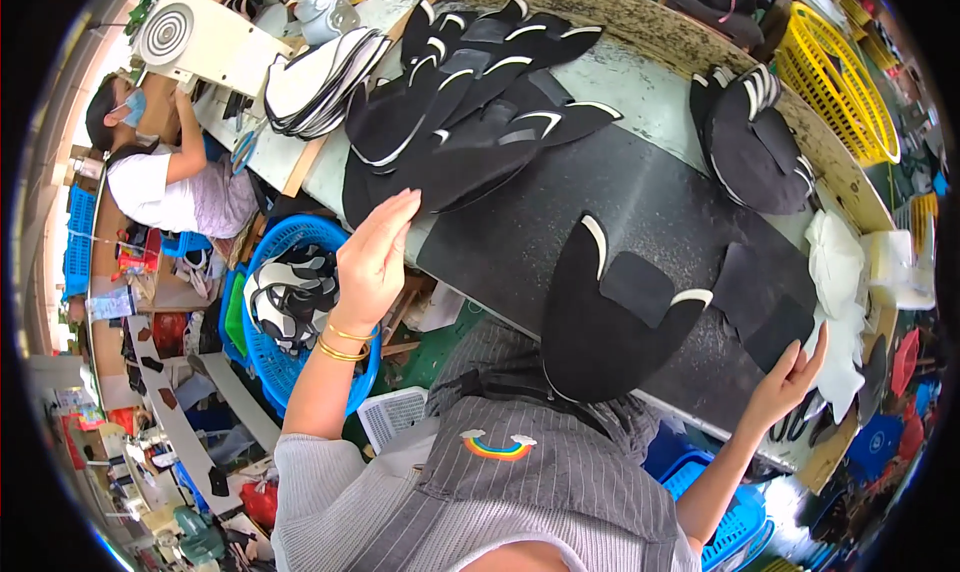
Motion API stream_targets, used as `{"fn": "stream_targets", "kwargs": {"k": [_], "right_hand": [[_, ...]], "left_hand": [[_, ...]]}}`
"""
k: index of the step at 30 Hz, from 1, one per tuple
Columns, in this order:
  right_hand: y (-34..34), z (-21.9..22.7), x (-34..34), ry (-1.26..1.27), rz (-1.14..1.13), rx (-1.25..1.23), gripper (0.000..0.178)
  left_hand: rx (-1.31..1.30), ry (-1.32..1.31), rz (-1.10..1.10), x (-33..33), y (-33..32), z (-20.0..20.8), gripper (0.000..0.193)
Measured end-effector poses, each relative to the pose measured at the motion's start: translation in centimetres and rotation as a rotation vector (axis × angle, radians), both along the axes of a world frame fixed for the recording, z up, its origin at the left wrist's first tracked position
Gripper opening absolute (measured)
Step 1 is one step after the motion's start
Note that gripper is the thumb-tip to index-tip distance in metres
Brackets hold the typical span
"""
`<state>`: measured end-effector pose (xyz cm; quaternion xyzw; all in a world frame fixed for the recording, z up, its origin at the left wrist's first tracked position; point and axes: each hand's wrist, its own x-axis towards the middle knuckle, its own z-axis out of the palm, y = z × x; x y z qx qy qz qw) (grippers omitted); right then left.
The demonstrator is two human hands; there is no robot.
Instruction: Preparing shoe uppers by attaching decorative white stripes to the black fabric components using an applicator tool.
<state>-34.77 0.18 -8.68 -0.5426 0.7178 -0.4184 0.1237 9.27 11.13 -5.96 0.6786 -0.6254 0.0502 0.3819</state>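
Observation:
In front of me a black, U-shaped piece that looks like a shoe upper (595, 342) lies on a dark mat (560, 222), overhanging the near table edge. White strips edge its two tips, and a small black tongue-like patch (637, 287) sits between them. My left hand (375, 262) is raised beside a spread pile of similar black pieces (450, 152), its fingers straight and close together, holding nothing that I can see. My right hand (785, 387), fingers apart, is beside loose black patches (785, 334); whether it touches them is unclear.
A smaller stack of black pieces (755, 147) stands at the far right by the wooden rim. White-and-black pieces (320, 82) lie near a cream machine (190, 37), where another person sits. Scissors (795, 422) lie at the right, and a blue basket (285, 362) stands lower left.

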Motion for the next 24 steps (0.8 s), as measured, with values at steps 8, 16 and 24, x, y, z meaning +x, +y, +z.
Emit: {"fn": "stream_targets", "kwargs": {"k": [8,16,24], "right_hand": [[2.5,2.3,2.3,-0.7,0.495,-0.078,0.032],[1.6,1.3,2.8,-0.298,0.24,-0.206,0.009],[2.8,0.2,1.3,-0.476,0.157,-0.141,0.022]], "left_hand": [[-0.379,0.148,0.09,-2.8,-4.7,2.5,0.024],[-0.455,0.689,0.022,-6.3,-7.2,4.3,0.023],[-0.171,-0.117,-0.853,-11.0,-2.9,4.6,0.023]]}}
